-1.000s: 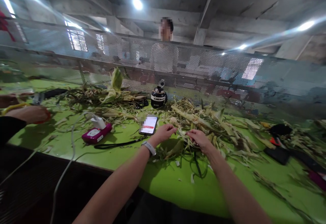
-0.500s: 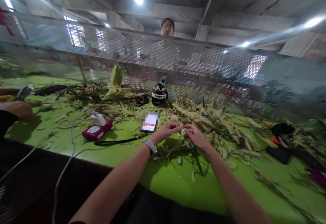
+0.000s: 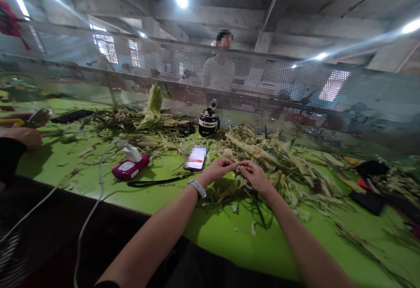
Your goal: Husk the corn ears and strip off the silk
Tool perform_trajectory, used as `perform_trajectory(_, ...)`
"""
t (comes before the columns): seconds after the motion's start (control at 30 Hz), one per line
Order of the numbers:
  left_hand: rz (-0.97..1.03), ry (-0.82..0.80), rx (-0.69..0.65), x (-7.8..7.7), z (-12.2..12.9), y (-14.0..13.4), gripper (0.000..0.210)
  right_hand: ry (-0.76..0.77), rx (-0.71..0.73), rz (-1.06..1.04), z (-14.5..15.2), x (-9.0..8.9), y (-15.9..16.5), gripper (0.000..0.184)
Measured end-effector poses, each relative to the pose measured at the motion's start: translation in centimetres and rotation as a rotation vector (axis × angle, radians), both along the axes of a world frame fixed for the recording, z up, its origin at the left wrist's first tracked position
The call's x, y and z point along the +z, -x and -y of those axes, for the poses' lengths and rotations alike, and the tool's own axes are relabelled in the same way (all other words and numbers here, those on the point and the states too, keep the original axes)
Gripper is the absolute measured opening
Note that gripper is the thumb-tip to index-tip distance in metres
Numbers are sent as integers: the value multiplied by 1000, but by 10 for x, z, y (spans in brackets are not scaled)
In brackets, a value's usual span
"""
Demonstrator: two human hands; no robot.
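Note:
My left hand [image 3: 220, 168], with a pale watch band [image 3: 197, 188] at its wrist, meets my right hand [image 3: 254, 175] above the green table [image 3: 226, 244]. Thumbs and fingertips of both hands are pinched close together. Whatever lies between them is too small and covered to make out. Under and behind the fingers spreads a heap of torn corn husks [image 3: 275, 152], pale yellow and green. A lit phone [image 3: 197, 157] lies just left of my left hand. Dark green strands [image 3: 260, 213] lie below my right hand.
A purple tissue pack [image 3: 130, 167], a white cable [image 3: 95, 205] and a black strap [image 3: 157, 182] lie to the left. A black bottle [image 3: 208, 124] stands before the perforated metal screen [image 3: 262, 82]. Another person's hand [image 3: 22, 136] is at far left; someone stands behind the screen.
The view has shifted slightly, so most things sit a little further right. My hands stay together, fingertips slightly rearranged. The pale strip seen between them earlier is now mostly hidden.

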State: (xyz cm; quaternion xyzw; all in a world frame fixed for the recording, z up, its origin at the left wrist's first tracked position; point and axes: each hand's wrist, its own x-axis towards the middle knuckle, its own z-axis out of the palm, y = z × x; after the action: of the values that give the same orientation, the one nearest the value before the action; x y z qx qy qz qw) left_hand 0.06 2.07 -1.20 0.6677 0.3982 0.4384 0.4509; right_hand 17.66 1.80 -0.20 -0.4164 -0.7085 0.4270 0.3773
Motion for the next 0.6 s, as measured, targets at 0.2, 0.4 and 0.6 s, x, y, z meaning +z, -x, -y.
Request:
perform_trajectory(0.2, -104, 11, 18, -6, -6, 2, 52, 141, 0, -54, -4, -2, -1, 34)
perform_trajectory(0.4, 24, 53, -23, 1, 2, -3, 31, 149, 7, -71, -10, -8, -2, 35)
perform_trajectory(0.6, 103, 133, -122, 2, 8, -8, 35, 132, -1, -70, -10, -10, -2, 36)
